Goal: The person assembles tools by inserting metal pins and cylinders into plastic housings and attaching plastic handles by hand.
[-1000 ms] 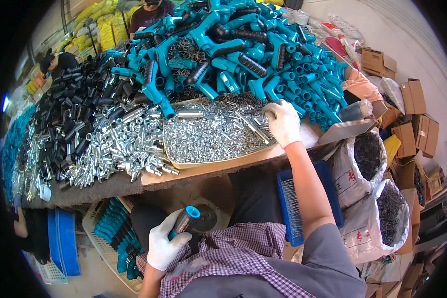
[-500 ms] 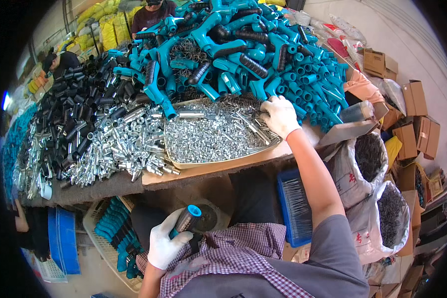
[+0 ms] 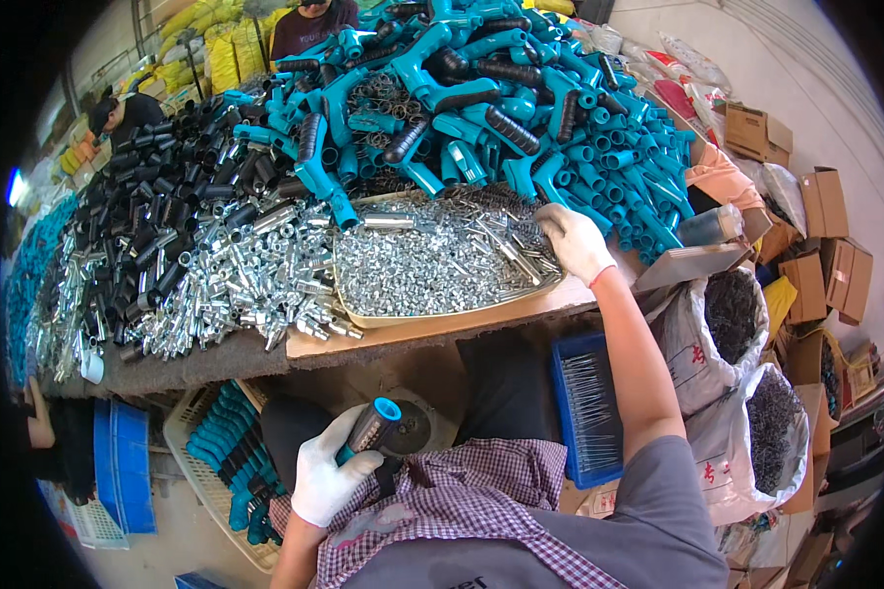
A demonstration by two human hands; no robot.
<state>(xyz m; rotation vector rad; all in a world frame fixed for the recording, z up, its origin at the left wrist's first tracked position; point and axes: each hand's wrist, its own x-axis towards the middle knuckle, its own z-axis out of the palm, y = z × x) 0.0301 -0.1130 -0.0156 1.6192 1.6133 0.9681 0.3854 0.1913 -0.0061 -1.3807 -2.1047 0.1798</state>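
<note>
1. Head view. Left hand (image 3: 326, 481), white-gloved, was closed around a black-and-teal tube (image 3: 369, 433); thumb on the near side.
2. Tube was held in front of the lap, below the table (image 3: 206, 368) edge. It leaned right, its blue-rimmed open end facing up.
3. Right hand (image 3: 574, 245), also gloved, was at the far right end of the tray (image 3: 368, 321), fingers bent downward among the springs (image 3: 516, 204). Could not tell whether they pinched anything; the fingertips were hidden.
4. Tray held many small silver bits (image 3: 417, 265), with a few longer rods (image 3: 509, 247) toward its right end.
5. Left of tray: loose metal fittings (image 3: 265, 285), then black sleeves (image 3: 157, 216). Behind tray: a high heap of teal housings (image 3: 452, 83).
6. Below the table: a basket (image 3: 204, 493) of teal pieces at left; a blue bin (image 3: 596, 480) of thin pins beside the right forearm.
7. Far right: open white sacks (image 3: 722, 476) of dark pieces, near cartons (image 3: 823, 201).
</note>
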